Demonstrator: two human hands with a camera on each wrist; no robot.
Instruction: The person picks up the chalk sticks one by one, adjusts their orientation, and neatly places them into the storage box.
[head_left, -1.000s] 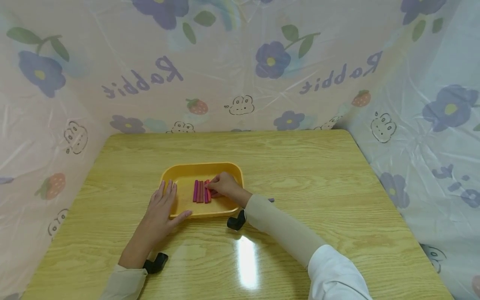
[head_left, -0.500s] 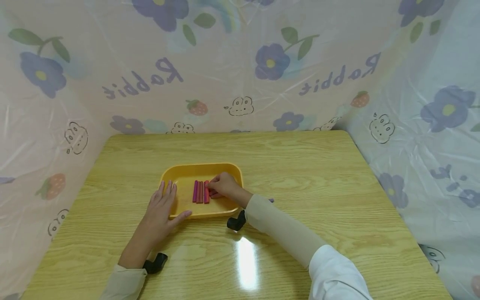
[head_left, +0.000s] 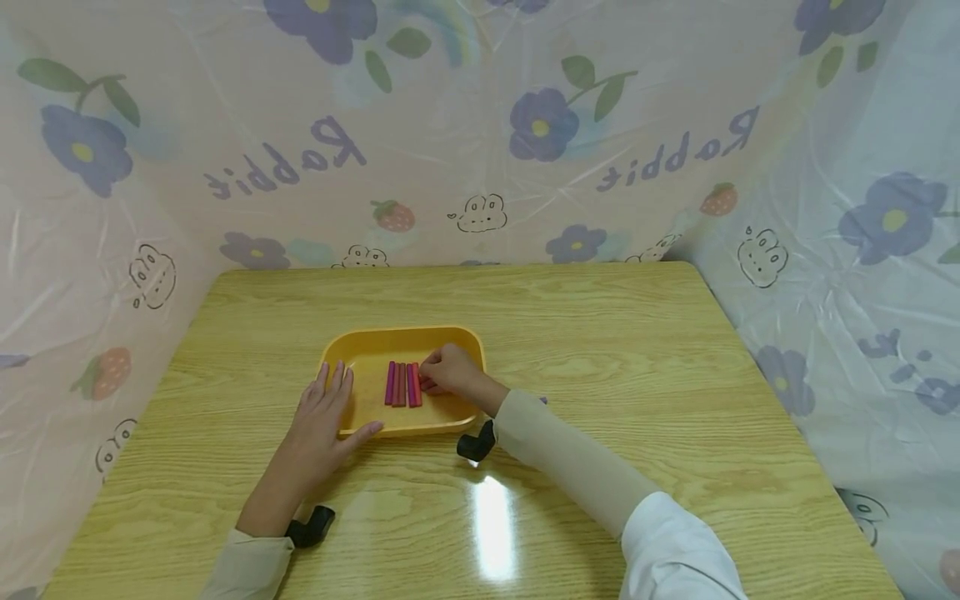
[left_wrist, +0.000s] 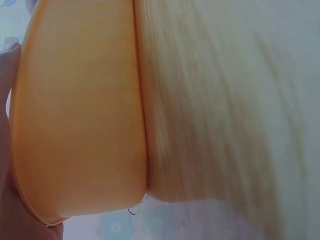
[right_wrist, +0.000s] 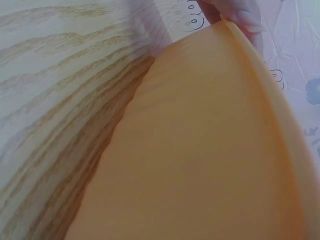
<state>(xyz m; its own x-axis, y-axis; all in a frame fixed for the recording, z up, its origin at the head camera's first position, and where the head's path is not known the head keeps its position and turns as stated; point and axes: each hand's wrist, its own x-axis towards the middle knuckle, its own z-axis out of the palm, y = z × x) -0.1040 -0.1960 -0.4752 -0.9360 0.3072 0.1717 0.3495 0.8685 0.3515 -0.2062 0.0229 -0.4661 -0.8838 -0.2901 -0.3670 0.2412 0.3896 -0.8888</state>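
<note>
A shallow yellow tray [head_left: 363,414] lies on the table in the head view. Inside it, several short crayon-like sticks stand side by side: a purple stick [head_left: 390,383], brownish sticks [head_left: 400,384], another purple stick [head_left: 410,387] and a red stick [head_left: 417,386] at the right. My right hand [head_left: 450,371] is bent down at the red stick's right side; its fingertips are partly hidden, so a hold on anything cannot be made out. With fingers straight and spread, my left hand [head_left: 322,412] rests on the tray's left end, thumb on the front rim.
Wood-grain table [head_left: 600,333] surrounds the tray. A small purple piece [head_left: 543,401] shows beside the right sleeve [head_left: 570,454]. Black wrist mounts [head_left: 476,442] sit near both wrists. A printed curtain [head_left: 480,150] hangs behind and at both sides.
My right hand has moved slightly right, away from the row of sticks. The red stick shifted left over the purple one, then back right. My left hand has stayed put.
</note>
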